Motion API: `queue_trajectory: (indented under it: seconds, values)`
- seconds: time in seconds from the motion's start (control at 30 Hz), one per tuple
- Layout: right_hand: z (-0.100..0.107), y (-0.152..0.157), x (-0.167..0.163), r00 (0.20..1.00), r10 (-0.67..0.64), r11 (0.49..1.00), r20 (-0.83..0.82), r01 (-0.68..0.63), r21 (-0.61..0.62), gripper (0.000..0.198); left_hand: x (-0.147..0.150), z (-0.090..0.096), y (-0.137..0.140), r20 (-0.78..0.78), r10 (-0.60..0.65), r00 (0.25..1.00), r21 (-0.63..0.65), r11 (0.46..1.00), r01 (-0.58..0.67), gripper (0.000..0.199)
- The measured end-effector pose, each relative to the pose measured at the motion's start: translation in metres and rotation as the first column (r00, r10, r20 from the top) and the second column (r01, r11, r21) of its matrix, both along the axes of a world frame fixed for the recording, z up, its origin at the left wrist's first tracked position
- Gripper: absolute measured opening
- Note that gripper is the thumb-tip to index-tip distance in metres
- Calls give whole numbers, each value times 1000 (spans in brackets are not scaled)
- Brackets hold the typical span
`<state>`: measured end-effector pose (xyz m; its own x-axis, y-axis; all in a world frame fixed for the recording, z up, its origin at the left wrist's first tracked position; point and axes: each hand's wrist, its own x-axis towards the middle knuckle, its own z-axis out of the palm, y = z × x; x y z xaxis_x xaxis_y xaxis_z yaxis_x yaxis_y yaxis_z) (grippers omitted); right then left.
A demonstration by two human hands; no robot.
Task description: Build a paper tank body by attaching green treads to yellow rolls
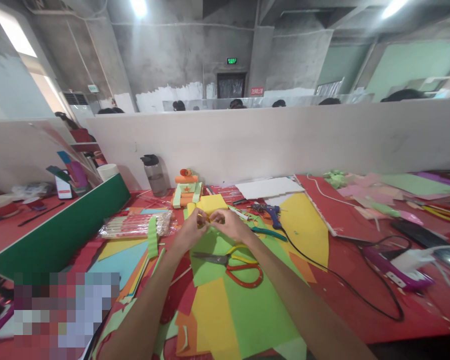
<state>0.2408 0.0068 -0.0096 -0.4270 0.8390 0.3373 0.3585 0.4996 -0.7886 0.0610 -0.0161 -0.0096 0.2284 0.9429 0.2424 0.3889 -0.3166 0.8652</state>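
My left hand and my right hand meet over the middle of the table, fingertips pinched closed. Between them shows a small strip of yellow paper, partly hidden by the fingers. Just behind lies a folded piece of yellow paper. Under my forearms, green paper sheets and yellow sheets overlap. Scissors with yellow and red handles rest slightly spread on the green paper. Farther back stands a paper model made of orange rolls, with pale green bands and a star.
Right of my hands lie a blue glue gun with a black cord and teal-handled pliers. A bottle stands at the white partition. A bag of sticks lies left, near a green divider. A power strip sits right.
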Motion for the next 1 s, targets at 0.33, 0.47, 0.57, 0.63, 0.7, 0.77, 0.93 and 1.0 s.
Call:
queue_trajectory:
  seconds: [0.33, 0.47, 0.57, 0.63, 0.7, 0.77, 0.93, 1.0]
  values:
    - [4, -3, 1, 1000, 6, 1000, -9, -5, 2, 20, -3, -1, 2, -41, -13, 999, -3, 1000, 13, 24]
    - [4, -5, 0, 1000, 21, 1000, -10, -21, -14, 24, -5, -3, 3, -38, -45, 998, 10, 999, 46, 22]
    - [4, -5, 0, 1000, 23, 999, -3, -23, -25, 24, -6, -2, 3, -42, -66, 997, 14, 998, 66, 21]
    - [3, -5, 0, 1000, 24, 999, 11, -24, -24, 22, -6, -1, 2, -32, -71, 997, -2, 997, 71, 22]
    - [3, -5, 0, 999, 29, 999, 20, -29, -22, 20, -5, 2, 1, -16, -78, 997, -30, 997, 77, 27]
    - [3, -4, 1, 999, 38, 999, 23, -38, -12, 18, -5, 5, 0, 0, -83, 997, -59, 995, 82, 32]
    - [2, -3, 1, 999, 31, 999, 30, -31, 31, 16, -8, 10, -2, 16, -82, 997, -55, 995, 83, 30]
    - [2, -3, 1, 999, 21, 999, 38, -23, 30, 17, -9, 9, -2, 4, -64, 998, -30, 997, 64, 25]
